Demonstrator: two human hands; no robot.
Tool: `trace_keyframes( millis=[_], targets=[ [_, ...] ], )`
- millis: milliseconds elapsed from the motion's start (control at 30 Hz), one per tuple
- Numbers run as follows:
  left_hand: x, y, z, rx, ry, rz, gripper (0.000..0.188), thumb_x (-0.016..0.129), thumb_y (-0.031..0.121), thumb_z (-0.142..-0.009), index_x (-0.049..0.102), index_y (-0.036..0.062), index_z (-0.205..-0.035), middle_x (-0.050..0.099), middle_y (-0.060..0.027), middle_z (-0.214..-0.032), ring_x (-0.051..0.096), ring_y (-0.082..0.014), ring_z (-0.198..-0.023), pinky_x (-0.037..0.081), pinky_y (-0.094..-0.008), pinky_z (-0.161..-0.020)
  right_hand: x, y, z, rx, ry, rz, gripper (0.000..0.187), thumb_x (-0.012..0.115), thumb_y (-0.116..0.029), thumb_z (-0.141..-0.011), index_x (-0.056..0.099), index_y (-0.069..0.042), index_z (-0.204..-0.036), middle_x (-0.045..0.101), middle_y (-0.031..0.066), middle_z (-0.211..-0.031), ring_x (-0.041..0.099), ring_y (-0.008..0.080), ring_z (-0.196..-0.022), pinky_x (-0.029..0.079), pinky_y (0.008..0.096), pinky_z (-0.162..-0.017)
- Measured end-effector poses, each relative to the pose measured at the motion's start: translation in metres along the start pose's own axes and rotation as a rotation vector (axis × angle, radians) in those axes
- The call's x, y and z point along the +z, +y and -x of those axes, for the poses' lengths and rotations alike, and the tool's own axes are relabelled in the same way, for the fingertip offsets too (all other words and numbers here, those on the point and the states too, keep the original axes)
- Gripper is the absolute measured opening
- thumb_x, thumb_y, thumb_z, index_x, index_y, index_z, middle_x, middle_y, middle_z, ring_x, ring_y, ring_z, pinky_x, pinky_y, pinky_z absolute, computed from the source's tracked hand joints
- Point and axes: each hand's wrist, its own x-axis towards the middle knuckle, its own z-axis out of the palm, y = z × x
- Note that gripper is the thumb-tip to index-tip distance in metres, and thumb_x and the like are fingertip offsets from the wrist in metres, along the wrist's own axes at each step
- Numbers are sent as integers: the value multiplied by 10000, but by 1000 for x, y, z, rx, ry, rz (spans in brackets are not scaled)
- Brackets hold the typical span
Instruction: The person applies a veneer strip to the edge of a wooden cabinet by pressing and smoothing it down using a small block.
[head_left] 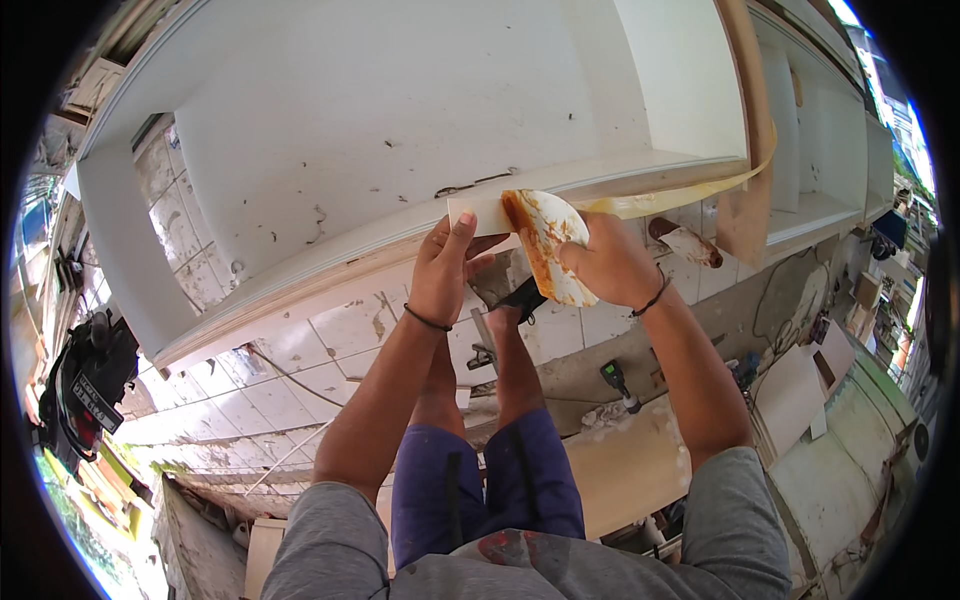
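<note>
My left hand (447, 268) lies flat, fingers together, pressing a white edging strip (478, 211) against the front edge of the white cabinet (400, 120). Just beside it, my right hand (606, 262) is closed around a glue-stained white spreader card (545, 245), whose brown-smeared edge touches the strip. Beyond my right hand the yellowish strip tail (690, 195) trails away along the shelf edge.
</note>
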Motion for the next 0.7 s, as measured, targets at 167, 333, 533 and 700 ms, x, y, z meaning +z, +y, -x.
trace_keyframes(
  millis=[167,333,533,700],
  targets=[
    [-2,-1,-4,-28,27,74,456,516,416,-983,537,36,-1234,631,-127,-1211,596,-251,-1180,466,-373,-876,1,-15,9,-33,-55,19,321,541,-155,-829,627,26,-1081,629,283,-783,615,452,-743,501,463,-687],
    [-4,0,-8,-40,78,70,422,514,384,-974,552,31,-1202,640,-111,-1176,607,-235,-1135,480,-389,-864,-6,-36,22,-91,14,196,326,528,-107,-840,616,-1,-1136,656,218,-772,633,375,-695,500,428,-674],
    [1,2,-9,-47,93,174,311,565,347,-968,608,75,-1111,654,-40,-1042,629,-169,-965,467,-335,-831,26,-8,34,-338,255,532,407,612,-105,-795,588,-61,-1199,627,139,-1005,614,316,-950,517,417,-748],
    [-3,-6,-14,-47,60,256,287,571,339,-969,614,78,-1080,656,-35,-1032,635,-171,-950,468,-334,-826,67,-3,49,-317,285,684,503,570,-28,-778,533,-60,-1279,553,101,-1132,557,313,-1019,490,413,-848]
  ],
)
